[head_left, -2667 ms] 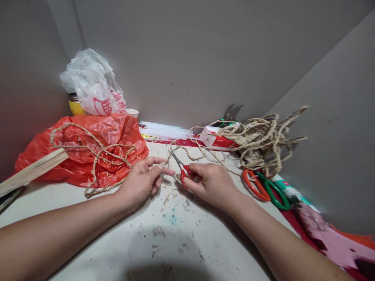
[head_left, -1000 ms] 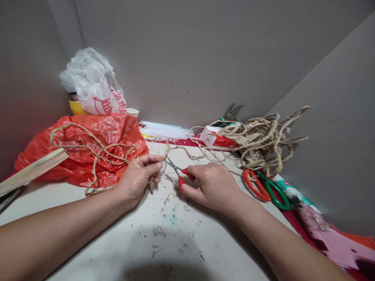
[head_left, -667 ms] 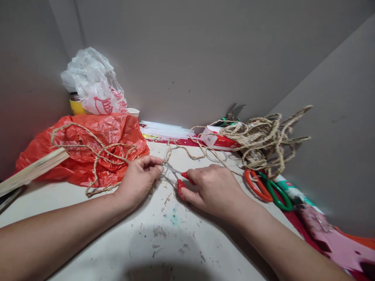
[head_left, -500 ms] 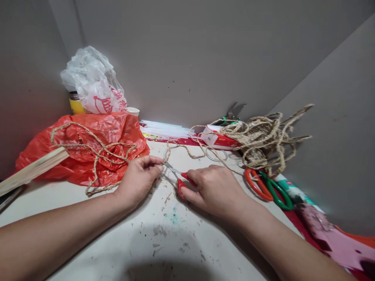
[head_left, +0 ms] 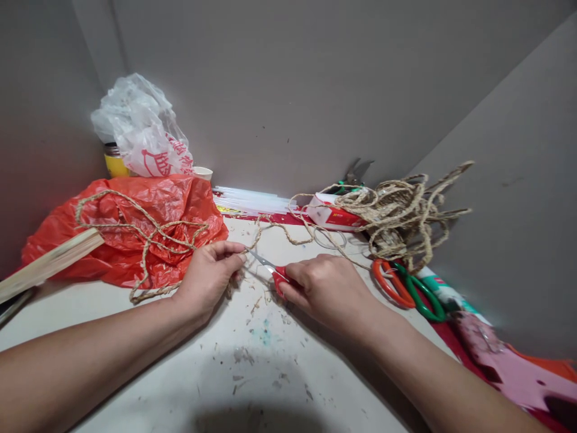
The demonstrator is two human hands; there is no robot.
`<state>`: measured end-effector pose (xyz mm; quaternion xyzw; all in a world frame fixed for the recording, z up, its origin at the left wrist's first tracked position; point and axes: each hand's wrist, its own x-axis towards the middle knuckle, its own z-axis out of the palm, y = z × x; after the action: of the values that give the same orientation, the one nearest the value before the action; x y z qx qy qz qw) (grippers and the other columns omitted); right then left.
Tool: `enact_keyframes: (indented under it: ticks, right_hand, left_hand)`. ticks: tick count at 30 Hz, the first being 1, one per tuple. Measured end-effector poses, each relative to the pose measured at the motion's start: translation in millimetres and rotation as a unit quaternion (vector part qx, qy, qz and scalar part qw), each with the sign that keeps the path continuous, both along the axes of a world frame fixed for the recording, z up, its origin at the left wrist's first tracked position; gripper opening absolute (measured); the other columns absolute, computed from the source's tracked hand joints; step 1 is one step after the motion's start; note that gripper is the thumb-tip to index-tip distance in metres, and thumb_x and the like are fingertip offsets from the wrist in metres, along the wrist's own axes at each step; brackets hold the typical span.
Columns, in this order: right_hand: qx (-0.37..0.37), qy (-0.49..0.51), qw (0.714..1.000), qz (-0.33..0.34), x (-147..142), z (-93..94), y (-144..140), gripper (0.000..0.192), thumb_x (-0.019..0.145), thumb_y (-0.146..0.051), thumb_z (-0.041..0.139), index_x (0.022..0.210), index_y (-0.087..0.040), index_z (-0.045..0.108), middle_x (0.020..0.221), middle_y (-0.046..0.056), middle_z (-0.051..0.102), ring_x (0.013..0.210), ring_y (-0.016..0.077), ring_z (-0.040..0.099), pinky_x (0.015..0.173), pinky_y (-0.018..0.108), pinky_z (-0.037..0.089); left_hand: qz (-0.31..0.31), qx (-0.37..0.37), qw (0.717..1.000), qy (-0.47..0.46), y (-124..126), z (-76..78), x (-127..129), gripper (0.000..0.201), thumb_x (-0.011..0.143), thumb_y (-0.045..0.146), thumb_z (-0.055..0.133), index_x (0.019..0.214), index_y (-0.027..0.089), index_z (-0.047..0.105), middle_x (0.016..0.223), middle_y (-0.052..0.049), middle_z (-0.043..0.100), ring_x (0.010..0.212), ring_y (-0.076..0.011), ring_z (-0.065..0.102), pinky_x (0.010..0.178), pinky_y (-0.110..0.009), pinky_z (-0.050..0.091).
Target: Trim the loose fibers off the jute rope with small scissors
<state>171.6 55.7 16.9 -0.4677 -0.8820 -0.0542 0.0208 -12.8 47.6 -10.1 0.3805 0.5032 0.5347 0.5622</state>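
Between thumb and forefinger, my left hand [head_left: 211, 273] pinches a braided straw rope [head_left: 258, 233]. Part of that rope loops over the red plastic bag on the left, and another stretch runs right toward a tangled heap. My right hand [head_left: 331, 291] grips the red handles of small scissors [head_left: 265, 263], with thumb and fingers in the loops. Their blades are closed together, and the tips touch or nearly touch the rope at my left fingertips. Straw bits [head_left: 255, 304] lie beneath on the white table [head_left: 189, 373].
A red plastic bag [head_left: 180, 195] and a wooden slat [head_left: 54, 264] are at left, a clear bag [head_left: 139, 120] behind. White sticks [head_left: 252, 199], a red-white box [head_left: 336, 213], the rope heap [head_left: 401, 210], and orange [head_left: 390, 285] and green handles [head_left: 426, 294] line the back and right.
The scissors have closed: their red handles were spread apart before and are now together. My left hand still pinches the rope in nearly the same place.
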Motion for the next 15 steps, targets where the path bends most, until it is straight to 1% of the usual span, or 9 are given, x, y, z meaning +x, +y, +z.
enact_keyframes:
  ticks: [2, 6, 9, 11, 15]
  right_hand:
    - [0.0, 0.006, 1.0, 0.0, 0.0, -1.1, 1.1, 0.03, 0.083, -0.035, 0.046, 0.062, -0.019, 0.061, 0.056, 0.001, 0.061, 0.05, 0.0117, 0.043, 0.053, 0.027, 0.018]
    - [0.005, 0.051, 0.998, -0.028, -0.3, -4.9, 3.4, 0.028, 0.078, -0.036, 0.049, 0.059, -0.019, 0.058, 0.052, 0.0, 0.057, 0.048, 0.0108, 0.041, 0.051, 0.026, 0.018]
    - [0.024, 0.083, 0.996, -0.037, 0.4, -6.8, 4.2, 0.026, 0.076, -0.037, 0.05, 0.058, -0.018, 0.055, 0.052, 0.0, 0.057, 0.048, 0.0107, 0.042, 0.051, 0.026, 0.019]
    - [0.027, 0.075, 0.996, -0.035, 0.6, -6.9, 3.8, 0.025, 0.074, -0.037, 0.05, 0.059, -0.018, 0.055, 0.053, 0.001, 0.058, 0.049, 0.0113, 0.043, 0.052, 0.026, 0.02]
    - [0.041, 0.028, 0.998, -0.024, -0.8, -6.3, 3.0, 0.025, 0.074, -0.04, 0.05, 0.064, -0.018, 0.058, 0.057, 0.002, 0.06, 0.052, 0.0132, 0.047, 0.053, 0.027, 0.02]
  left_hand:
    - [0.004, 0.004, 1.0, -0.008, 0.5, 1.2, -0.2, 0.018, 0.065, 0.019, 0.067, 0.08, 0.012, 0.061, 0.06, 0.002, 0.057, 0.046, -0.0066, 0.048, 0.047, -0.02, 0.036]
    - [0.015, 0.009, 1.0, -0.019, 1.9, 3.4, -1.3, 0.017, 0.064, 0.019, 0.067, 0.079, 0.012, 0.061, 0.059, 0.003, 0.056, 0.045, -0.0054, 0.046, 0.047, -0.019, 0.036]
    - [0.008, -0.007, 0.998, -0.057, 2.2, 4.9, -2.2, 0.016, 0.063, 0.017, 0.068, 0.076, 0.012, 0.06, 0.059, 0.003, 0.056, 0.045, -0.0056, 0.048, 0.046, -0.019, 0.037]
    - [-0.006, -0.022, 0.996, -0.09, 2.1, 5.9, -2.6, 0.016, 0.063, 0.015, 0.068, 0.077, 0.012, 0.06, 0.058, 0.003, 0.055, 0.045, -0.0058, 0.049, 0.047, -0.019, 0.039]
    - [-0.036, -0.048, 0.99, -0.129, 2.0, 7.1, -2.8, 0.018, 0.066, 0.011, 0.066, 0.084, 0.01, 0.063, 0.062, 0.001, 0.056, 0.047, -0.005, 0.05, 0.05, -0.017, 0.041]
